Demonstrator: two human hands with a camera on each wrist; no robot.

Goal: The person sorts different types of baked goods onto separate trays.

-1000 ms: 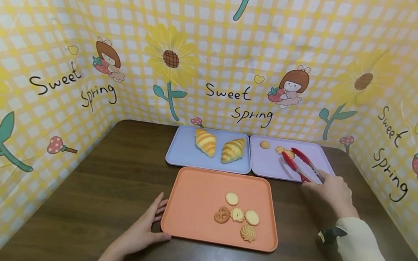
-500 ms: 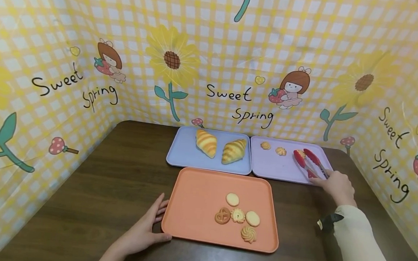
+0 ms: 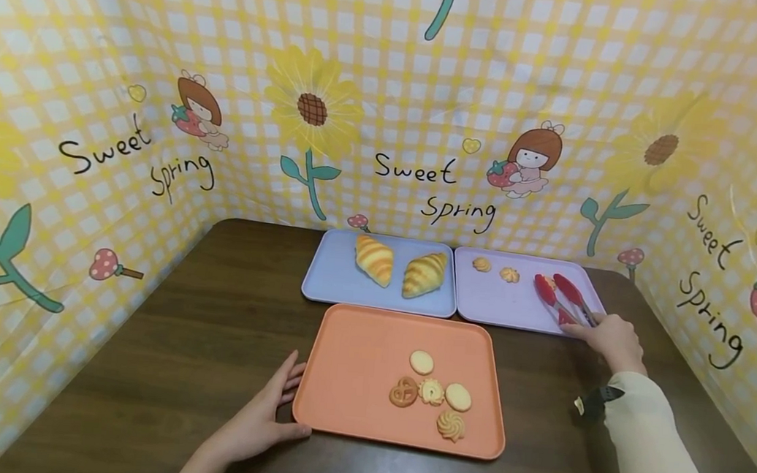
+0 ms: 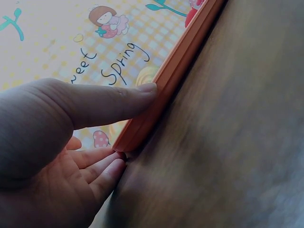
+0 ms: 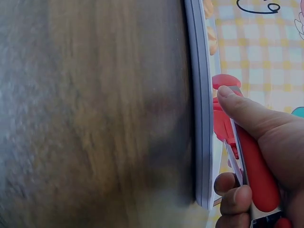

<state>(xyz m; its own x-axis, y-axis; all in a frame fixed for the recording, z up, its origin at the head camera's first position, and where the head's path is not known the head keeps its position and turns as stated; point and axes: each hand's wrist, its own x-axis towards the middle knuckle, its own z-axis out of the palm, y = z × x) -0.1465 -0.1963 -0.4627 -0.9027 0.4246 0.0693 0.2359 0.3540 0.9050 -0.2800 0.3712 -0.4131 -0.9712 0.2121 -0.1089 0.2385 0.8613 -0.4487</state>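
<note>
My right hand grips red-tipped tongs over the lilac tray at the back right. Between the tongs' tips a small cookie partly shows; whether it is clamped, I cannot tell. Two more small cookies, a swirled one and a flower-shaped one, lie on that tray. At the near left corner of the orange tray my left hand rests, thumb on the front edge and fingers along the left side. In the left wrist view, the thumb presses the tray's rim.
On the orange tray lie a pretzel cookie, two round biscuits, a ring-shaped cookie and a swirl cookie. Behind it, a blue tray bears two croissants. A checked cloth hangs around the dark wooden table.
My right hand has moved the tongs rightward, from the flower-shaped cookie to the cookie at the right of the lilac tray, and their tips have narrowed slightly. My left hand has stayed still.
</note>
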